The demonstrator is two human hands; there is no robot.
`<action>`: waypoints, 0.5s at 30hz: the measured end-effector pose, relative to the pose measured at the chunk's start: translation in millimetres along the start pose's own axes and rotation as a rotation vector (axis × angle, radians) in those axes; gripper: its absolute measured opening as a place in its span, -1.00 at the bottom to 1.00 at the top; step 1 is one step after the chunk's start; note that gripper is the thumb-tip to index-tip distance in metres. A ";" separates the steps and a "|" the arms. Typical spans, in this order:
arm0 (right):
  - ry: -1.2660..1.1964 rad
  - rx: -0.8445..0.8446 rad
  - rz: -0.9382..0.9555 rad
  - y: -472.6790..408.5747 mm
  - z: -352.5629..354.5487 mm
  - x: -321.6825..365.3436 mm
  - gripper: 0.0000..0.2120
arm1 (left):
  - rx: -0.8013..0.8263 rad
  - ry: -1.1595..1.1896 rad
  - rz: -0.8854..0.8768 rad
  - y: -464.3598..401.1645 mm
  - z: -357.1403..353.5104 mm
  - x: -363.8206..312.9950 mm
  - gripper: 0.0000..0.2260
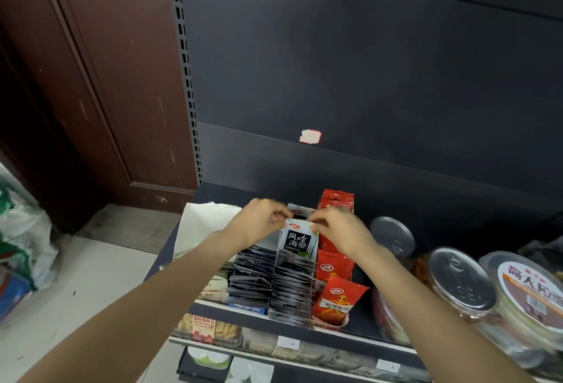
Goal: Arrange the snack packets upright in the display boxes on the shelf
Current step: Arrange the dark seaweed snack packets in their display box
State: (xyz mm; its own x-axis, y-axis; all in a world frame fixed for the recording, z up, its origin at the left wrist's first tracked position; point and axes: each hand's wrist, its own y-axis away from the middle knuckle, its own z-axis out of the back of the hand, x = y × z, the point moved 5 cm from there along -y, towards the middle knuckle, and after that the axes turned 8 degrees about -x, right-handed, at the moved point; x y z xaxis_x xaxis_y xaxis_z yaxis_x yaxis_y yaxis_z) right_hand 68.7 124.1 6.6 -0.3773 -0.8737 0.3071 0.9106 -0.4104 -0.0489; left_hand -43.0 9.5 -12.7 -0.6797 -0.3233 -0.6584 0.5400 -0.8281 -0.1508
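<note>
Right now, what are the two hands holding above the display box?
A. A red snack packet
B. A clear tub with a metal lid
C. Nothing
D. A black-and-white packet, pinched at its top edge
D: the left hand and right hand both pinch the top edge of the upright black-and-white packet, above the rows of dark packets.

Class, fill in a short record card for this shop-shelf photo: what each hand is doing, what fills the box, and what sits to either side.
left hand: pinches top left corner of the black packet
right hand: pinches its top right corner
packet position: upright, at the back of the right row
display box: two rows of dark packets
right of box: red packets, then clear tubs
left of box: white carton
</note>
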 end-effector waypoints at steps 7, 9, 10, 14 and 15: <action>-0.075 -0.136 -0.148 -0.7 2.2 -3.9 -0.94 | 0.009 0.079 0.088 6.3 0.7 1.2 -0.69; -0.121 -0.167 -0.140 0.6 4.9 -4.6 -0.96 | 0.022 0.091 0.114 7.1 -0.8 1.8 -0.68; -0.150 -0.190 -0.135 1.5 7.6 -4.6 -0.97 | 0.030 0.107 0.134 7.5 -1.6 2.8 -0.68; -0.207 -0.344 -0.122 5.1 30.4 -1.7 -0.96 | 0.061 0.186 0.207 7.4 -3.0 4.5 -0.72; -0.212 -0.388 -0.119 5.9 38.3 -0.2 -0.96 | 0.056 0.210 0.234 6.8 -2.5 4.7 -0.75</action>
State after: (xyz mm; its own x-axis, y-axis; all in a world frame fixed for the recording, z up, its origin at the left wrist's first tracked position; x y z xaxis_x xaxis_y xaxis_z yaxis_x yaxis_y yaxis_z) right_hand 80.6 131.8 42.6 -0.3954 -0.7587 0.5177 0.7175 -0.6071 -0.3416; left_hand -41.2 3.6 -18.7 -0.4198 -0.4111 -0.8092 0.6372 -0.7684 0.0599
